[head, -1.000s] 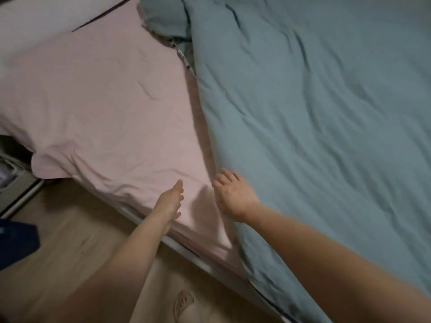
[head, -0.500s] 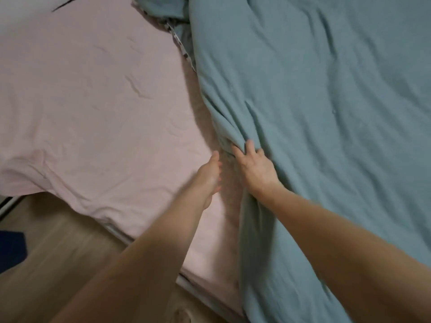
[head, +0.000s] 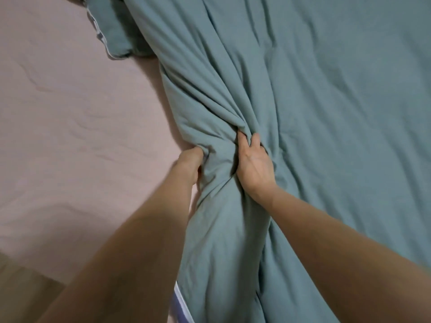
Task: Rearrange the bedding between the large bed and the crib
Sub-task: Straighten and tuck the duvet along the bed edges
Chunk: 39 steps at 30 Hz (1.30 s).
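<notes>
A large teal duvet (head: 326, 113) covers the right half of the bed, over a pink sheet (head: 70, 136). My right hand (head: 254, 162) grips a bunched fold of the duvet near its left edge, fingers dug into the cloth. My left hand (head: 190, 164) holds the duvet's edge from the left side, its fingers hidden in the fabric. Creases fan out up and right from the two hands. A teal pillow (head: 116, 31) lies at the top left, partly under the duvet.
The bed's near edge and a strip of wooden floor (head: 23, 294) show at the bottom left. A white-and-purple trim (head: 180, 304) of the duvet hangs at the bottom between my arms.
Both hands moved up and further onto the bed. They went from flat beside the duvet's edge to gripping it, and the fabric bunched up between them.
</notes>
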{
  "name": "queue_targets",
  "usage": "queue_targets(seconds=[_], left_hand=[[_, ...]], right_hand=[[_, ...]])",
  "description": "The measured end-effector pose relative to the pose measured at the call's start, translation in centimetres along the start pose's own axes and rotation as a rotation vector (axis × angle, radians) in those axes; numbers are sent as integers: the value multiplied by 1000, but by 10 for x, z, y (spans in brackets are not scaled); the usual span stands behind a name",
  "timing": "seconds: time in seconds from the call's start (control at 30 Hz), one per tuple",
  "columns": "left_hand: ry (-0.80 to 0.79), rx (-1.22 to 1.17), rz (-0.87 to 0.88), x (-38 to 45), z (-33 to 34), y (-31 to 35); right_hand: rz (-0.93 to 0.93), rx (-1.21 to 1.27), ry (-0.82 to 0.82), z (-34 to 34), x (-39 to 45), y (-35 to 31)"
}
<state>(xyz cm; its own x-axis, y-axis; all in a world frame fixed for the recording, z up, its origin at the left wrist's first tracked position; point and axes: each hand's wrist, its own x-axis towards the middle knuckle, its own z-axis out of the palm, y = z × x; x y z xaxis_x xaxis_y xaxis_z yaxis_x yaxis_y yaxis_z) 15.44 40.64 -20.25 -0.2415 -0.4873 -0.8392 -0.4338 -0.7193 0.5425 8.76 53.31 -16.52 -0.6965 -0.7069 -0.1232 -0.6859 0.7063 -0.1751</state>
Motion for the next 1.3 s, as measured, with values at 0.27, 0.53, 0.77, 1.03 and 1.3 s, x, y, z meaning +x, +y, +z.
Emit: queue_targets(seconds=[0.27, 0.53, 0.77, 1.03, 1.3], left_hand=[[84, -275, 181, -21, 3, 10], [509, -308, 582, -100, -112, 61], [664, 674, 1100, -174, -239, 54], [337, 1339, 1787, -207, -273, 59], [75, 650, 1133, -209, -270, 90]], right_hand=[[-30, 44, 43, -10, -5, -2], [-109, 74, -26, -34, -34, -110], [-93, 293, -235, -62, -45, -216], [229, 765, -117, -142, -31, -297], [408, 1126, -192, -154, -17, -268]])
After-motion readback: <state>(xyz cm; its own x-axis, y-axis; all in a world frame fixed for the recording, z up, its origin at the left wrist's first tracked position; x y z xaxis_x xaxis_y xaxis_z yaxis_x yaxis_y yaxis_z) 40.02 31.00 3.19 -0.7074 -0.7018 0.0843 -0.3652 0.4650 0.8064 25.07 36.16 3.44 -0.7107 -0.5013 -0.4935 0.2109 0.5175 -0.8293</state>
